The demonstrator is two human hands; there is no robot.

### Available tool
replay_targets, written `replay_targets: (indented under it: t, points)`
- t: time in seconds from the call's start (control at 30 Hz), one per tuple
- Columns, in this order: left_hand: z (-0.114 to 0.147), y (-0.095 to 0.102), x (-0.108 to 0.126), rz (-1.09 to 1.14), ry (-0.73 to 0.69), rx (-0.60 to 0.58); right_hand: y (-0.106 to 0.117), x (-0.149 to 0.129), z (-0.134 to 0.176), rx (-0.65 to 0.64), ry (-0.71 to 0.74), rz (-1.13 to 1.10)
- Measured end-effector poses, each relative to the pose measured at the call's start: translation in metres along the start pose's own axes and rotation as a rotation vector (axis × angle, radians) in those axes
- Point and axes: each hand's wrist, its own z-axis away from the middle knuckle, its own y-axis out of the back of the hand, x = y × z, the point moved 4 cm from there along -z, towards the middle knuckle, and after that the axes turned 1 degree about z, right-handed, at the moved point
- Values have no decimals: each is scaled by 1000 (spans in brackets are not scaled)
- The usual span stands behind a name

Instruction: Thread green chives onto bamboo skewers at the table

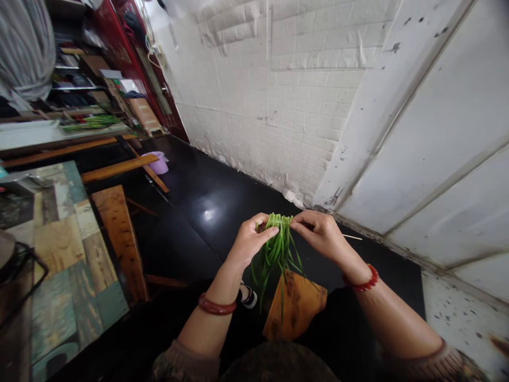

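Note:
A bunch of long green chives hangs in front of me, folded over at the top with loose ends dangling down. My left hand is closed on the bunch from the left, its thumb across the front. At the bunch's right edge, my right hand is pinched shut. A thin pale skewer sticks out behind that hand; its other end is hidden by the fingers and chives. Below the hanging leaves is a wooden stool top or bench end.
On the left stands a patchwork-patterned table beside a wooden bench. A purple bucket sits on the black floor. More green leaves lie on the far table. A white brick wall is ahead.

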Motion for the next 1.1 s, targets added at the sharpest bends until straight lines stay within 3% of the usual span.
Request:
replay_targets:
  t: [0.17,0.4,0.6,1.1]
  points:
    - [-5,-1,7,-46,-54,-40,-3,-3,-1,-10,-16,-27]
    - [-6,-4,-4,-68,67,-79,1,-9,-5,3,21,-29]
    - [1,-8,2,39,142,-124,2,-4,-2,-65,54,97]
    - [1,-9,3,48,86,-158,1,-8,-2,-75,95,89]
